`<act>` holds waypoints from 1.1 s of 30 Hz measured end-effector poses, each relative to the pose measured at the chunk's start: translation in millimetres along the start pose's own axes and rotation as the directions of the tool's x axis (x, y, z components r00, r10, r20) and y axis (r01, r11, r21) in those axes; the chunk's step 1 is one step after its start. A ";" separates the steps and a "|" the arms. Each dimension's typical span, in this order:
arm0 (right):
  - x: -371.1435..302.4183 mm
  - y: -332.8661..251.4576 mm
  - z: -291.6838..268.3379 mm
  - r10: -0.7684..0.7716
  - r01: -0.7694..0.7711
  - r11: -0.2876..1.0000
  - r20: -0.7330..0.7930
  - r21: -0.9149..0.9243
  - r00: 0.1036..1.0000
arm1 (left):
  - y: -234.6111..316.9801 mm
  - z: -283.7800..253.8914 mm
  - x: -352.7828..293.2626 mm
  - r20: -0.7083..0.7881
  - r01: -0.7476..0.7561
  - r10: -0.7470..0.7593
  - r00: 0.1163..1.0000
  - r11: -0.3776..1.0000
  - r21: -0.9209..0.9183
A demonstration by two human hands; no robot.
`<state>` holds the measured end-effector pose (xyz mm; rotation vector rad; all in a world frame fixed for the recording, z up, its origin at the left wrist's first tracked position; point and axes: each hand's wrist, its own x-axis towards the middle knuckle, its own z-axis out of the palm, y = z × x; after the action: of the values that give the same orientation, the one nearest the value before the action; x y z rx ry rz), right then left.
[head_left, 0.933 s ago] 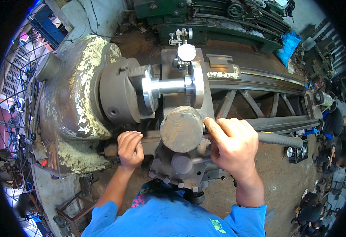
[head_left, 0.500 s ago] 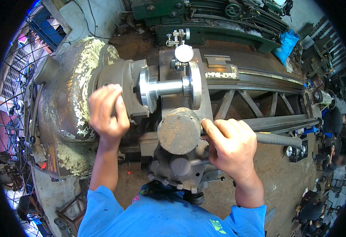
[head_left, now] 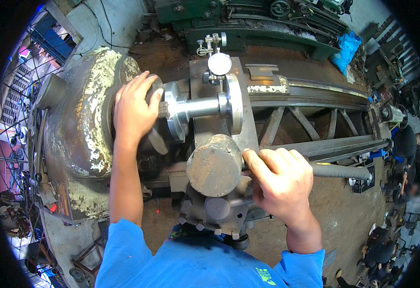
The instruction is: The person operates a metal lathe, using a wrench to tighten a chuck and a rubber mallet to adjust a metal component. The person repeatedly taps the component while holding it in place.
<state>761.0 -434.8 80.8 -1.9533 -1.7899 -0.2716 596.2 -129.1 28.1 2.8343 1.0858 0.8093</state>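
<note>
My left hand (head_left: 137, 108) lies over the rim of the grey lathe chuck (head_left: 155, 139), its fingers curled across the top and the thumb apart. The chuck holds a shiny metal spool-shaped workpiece (head_left: 203, 106) with a wide flange at each end. A round white dial indicator (head_left: 219, 63) stands over the right flange, its stem pointing down at the rim. My right hand (head_left: 283, 185) is closed round the handle (head_left: 339, 170) of a mallet, close to its head. The thick round mallet head (head_left: 215, 165) is just below the workpiece, above the tool post (head_left: 215, 211).
The paint-chipped headstock (head_left: 92, 120) stands at the left. Lathe bed rails (head_left: 315, 96) run right to the tailstock end (head_left: 391, 115). Behind is a green lathe (head_left: 258, 41) with a blue sack (head_left: 348, 50) beside it. Other people (head_left: 406, 149) are at the far right.
My left hand has moved up from in front of the chuck onto its rim. The chuck has turned. My right hand stays on the mallet handle.
</note>
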 end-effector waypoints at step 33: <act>3.5 4.8 1.8 -0.067 0.068 0.997 0.019 -0.024 0.998 | 1.1 -9.8 29.6 0.123 0.225 -0.222 0.967 0.974 -0.015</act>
<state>765.8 -431.0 79.8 -1.9201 -1.8754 -0.2999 610.9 -113.2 50.6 2.6327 1.3316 0.6217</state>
